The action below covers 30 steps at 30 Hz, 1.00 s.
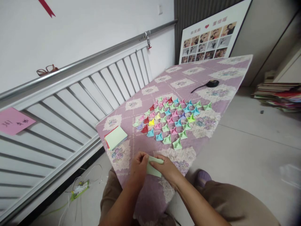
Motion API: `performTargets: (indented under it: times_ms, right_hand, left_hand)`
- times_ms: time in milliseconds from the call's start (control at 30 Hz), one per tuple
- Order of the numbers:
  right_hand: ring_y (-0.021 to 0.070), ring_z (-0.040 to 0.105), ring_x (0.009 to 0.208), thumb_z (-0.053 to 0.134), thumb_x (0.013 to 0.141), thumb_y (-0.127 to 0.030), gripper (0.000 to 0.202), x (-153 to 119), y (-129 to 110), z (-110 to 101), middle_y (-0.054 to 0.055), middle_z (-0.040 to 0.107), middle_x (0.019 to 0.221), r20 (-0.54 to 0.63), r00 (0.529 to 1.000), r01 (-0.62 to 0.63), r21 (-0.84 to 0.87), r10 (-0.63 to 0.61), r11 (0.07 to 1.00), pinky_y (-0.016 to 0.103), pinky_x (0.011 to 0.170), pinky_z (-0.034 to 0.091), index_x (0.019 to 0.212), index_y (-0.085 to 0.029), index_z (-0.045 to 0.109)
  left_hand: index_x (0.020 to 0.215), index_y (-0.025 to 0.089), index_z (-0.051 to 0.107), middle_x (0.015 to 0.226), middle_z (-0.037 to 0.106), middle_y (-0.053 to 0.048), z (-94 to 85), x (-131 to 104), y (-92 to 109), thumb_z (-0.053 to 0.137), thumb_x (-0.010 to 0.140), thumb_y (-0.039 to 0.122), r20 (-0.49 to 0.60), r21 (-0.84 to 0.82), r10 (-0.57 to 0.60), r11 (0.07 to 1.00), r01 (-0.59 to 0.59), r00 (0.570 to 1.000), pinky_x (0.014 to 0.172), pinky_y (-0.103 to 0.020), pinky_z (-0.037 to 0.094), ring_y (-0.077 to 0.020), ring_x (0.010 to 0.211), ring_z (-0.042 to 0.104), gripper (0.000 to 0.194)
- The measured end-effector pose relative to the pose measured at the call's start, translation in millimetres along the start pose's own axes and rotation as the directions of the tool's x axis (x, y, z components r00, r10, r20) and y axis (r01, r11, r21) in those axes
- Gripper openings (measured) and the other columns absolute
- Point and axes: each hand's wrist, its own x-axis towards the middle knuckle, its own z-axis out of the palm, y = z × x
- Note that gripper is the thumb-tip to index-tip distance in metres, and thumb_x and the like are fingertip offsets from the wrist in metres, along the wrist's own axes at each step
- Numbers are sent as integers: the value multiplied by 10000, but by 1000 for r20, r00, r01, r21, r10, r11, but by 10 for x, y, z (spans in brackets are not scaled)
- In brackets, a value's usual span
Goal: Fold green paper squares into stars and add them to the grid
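A pale green sheet of paper [154, 171] is held between my two hands over the near part of the table. My left hand [140, 166] pinches its left edge with curled fingers. On the other side, my right hand [167, 168] grips the sheet, thumb on top and fingers behind it. Just beyond lie several rows of folded paper pieces [173, 131] in green, blue, pink, red, yellow and purple, with pointed corners. A stack of coloured paper [117, 138], pale green on top, rests at the table's left edge.
The table has a purple floral tablecloth [138, 147]. A black tape measure-like object [212, 83] with a strip lies farther back. A white radiator [77, 100] runs along the left. Below it, a power strip [80, 190] with cables lies on the floor.
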Motion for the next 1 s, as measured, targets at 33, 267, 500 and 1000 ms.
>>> performTargets:
  times_ms: [33, 267, 500, 1000]
  right_hand:
    - [107, 464, 558, 684, 635, -446, 302, 5, 14, -2, -31, 546, 616, -15, 1000, -5, -10, 5, 1000, 228, 521, 338, 720, -185, 560]
    - [98, 429, 541, 664, 648, -397, 236, 19, 10, -44, -39, 508, 583, -54, 997, 40, -113, -47, 993, 216, 493, 308, 675, -187, 558]
    - [101, 457, 565, 689, 644, -387, 239, 8, 3, -20, -41, 532, 612, -30, 997, 63, -72, -65, 995, 225, 536, 339, 707, -183, 581]
    - [85, 375, 485, 617, 718, -469, 286, 3, -105, -267, -60, 462, 541, -88, 995, 45, -88, -52, 995, 217, 474, 284, 683, -192, 553]
  left_hand:
    - [752, 169, 542, 672, 517, 32, 11, -6, 7, 534, 782, 346, 3, -2, 0, 1000, 0, 1000, 554, -205, 341, -101, 610, 442, 180]
    - [747, 166, 557, 630, 501, 45, -54, 35, -14, 605, 718, 353, 161, -12, -60, 998, 63, 985, 543, -206, 315, -90, 569, 412, 196]
    - [670, 173, 551, 573, 465, 53, -62, 29, -18, 612, 701, 365, 156, 40, -53, 998, 47, 986, 528, -211, 286, -94, 552, 387, 204]
    - [679, 156, 567, 587, 488, 35, -91, 62, -77, 669, 656, 446, 95, -152, -119, 979, 132, 988, 529, -205, 303, -80, 535, 393, 309]
